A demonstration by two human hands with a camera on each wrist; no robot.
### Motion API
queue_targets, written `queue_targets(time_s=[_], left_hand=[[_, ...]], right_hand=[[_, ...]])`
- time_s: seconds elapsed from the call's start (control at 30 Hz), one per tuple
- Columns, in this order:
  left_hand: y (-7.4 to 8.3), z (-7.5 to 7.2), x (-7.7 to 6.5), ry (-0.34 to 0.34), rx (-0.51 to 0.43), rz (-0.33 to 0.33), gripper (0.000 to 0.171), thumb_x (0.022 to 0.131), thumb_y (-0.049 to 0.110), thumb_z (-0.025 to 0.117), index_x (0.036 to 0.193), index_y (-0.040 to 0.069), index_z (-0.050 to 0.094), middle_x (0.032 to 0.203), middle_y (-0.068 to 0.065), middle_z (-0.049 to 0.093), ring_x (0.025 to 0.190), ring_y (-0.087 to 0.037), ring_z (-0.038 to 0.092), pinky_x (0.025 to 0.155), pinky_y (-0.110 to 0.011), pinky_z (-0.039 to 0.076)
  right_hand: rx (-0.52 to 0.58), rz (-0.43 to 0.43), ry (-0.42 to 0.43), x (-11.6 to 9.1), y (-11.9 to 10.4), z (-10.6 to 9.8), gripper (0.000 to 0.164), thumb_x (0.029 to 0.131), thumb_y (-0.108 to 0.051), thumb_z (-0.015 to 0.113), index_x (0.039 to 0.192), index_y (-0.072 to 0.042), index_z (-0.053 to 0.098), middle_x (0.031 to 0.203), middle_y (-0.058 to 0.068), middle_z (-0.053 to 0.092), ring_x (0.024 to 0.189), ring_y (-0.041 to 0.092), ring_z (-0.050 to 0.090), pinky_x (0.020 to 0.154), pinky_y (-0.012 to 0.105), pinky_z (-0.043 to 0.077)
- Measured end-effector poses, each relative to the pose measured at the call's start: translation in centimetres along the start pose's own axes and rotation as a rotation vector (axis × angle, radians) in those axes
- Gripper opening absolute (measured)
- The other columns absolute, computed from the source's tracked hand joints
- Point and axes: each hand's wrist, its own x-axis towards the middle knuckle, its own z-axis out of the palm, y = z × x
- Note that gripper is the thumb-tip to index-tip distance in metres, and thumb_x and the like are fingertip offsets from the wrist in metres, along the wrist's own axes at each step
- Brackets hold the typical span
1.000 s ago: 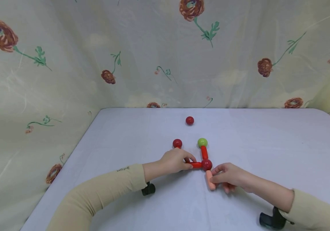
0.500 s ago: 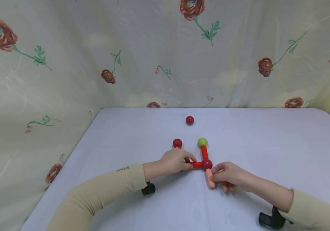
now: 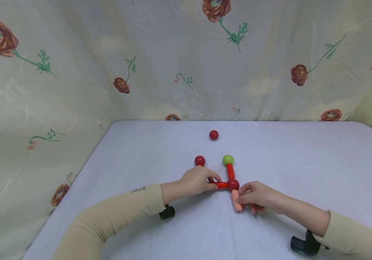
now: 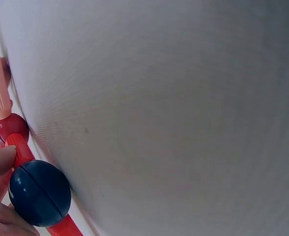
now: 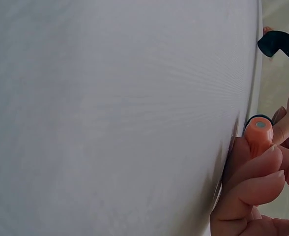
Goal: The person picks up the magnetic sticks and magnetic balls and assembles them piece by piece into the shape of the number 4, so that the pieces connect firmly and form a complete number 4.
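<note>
My left hand (image 3: 196, 181) pinches a red rod (image 3: 220, 185) of a ball-and-rod toy. That rod runs between a red ball (image 3: 233, 185) and a dark blue ball (image 4: 40, 193), which the left fingers also touch and the head view hides. Another red rod (image 3: 230, 171) leads from the red ball away to a green ball (image 3: 228, 160). On the near side, my right hand (image 3: 256, 196) pinches a peach-coloured rod (image 3: 237, 200), its far end against the red ball. In the right wrist view, the peach rod's near end shows a small grey disc.
Beyond the left hand a second red ball (image 3: 200, 161) tops a rod mostly hidden by that hand. A loose red ball (image 3: 213, 135) lies farther back on the white-covered table (image 3: 303, 155). Flowered cloth (image 3: 160, 54) hangs behind and at the sides.
My right hand has moved the peach rod slightly away from me, up against the red ball. The left hand and the other pieces have stayed in place.
</note>
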Motion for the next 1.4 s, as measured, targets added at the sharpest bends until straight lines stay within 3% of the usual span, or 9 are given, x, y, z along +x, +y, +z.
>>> queue_targets(time_s=[0.47,0.6,0.8,0.97,1.1,1.4], left_hand=[[-0.2,0.2,0.2,0.002,0.010,0.013,0.028,0.081,0.021,0.070,0.109,0.020,0.068,0.088,0.006,0.067,0.066,-0.005,0.051,0.053,-0.015,0.040],[-0.2,0.2,0.2,-0.001,0.003,0.009,0.028,0.081,0.021,0.070,0.110,0.021,0.068,0.088,0.007,0.066,0.065,-0.005,0.051,0.053,-0.015,0.040],[-0.3,0.2,0.3,-0.006,0.004,0.002,0.028,0.081,0.021,0.070,0.109,0.021,0.068,0.089,0.007,0.066,0.067,-0.005,0.052,0.054,-0.014,0.041],[-0.4,0.2,0.4,-0.011,0.006,0.005,0.028,0.081,0.021,0.069,0.109,0.021,0.068,0.089,0.007,0.066,0.067,-0.004,0.052,0.055,-0.014,0.041],[-0.5,0.1,0.4,-0.017,0.004,0.004,0.028,0.082,0.021,0.069,0.110,0.022,0.068,0.088,0.008,0.066,0.066,-0.004,0.051,0.055,-0.014,0.041],[-0.3,-0.1,0.2,-0.031,0.024,0.005,0.029,0.082,0.022,0.069,0.110,0.022,0.068,0.083,0.007,0.065,0.067,-0.005,0.051,0.056,-0.014,0.041]], right_hand=[[-0.029,-0.001,-0.027,0.3,0.0,-0.4,0.038,0.081,-0.027,0.067,0.106,-0.002,0.053,0.065,0.002,0.056,0.046,0.012,0.045,0.047,0.020,0.035],[-0.125,-0.058,-0.028,0.1,-1.0,-2.6,0.042,0.083,-0.027,0.066,0.111,0.000,0.052,0.074,0.003,0.060,0.049,0.014,0.047,0.048,0.021,0.036],[-0.249,-0.218,0.052,0.5,-3.4,-6.8,0.044,0.086,-0.024,0.062,0.117,0.004,0.050,0.088,0.011,0.062,0.057,0.018,0.053,0.052,0.024,0.043],[-0.342,-0.302,0.129,2.8,-5.0,-8.9,0.040,0.086,-0.023,0.062,0.116,0.002,0.053,0.094,0.014,0.061,0.062,0.021,0.056,0.057,0.027,0.049],[-0.342,-0.336,0.194,5.6,-6.1,-10.0,0.038,0.086,-0.022,0.062,0.117,-0.001,0.053,0.103,0.018,0.061,0.067,0.026,0.059,0.060,0.028,0.050],[-0.329,-0.343,0.224,11.5,-6.9,-10.3,0.046,0.086,-0.023,0.062,0.126,-0.004,0.050,0.116,0.020,0.057,0.071,0.029,0.061,0.066,0.036,0.052]])
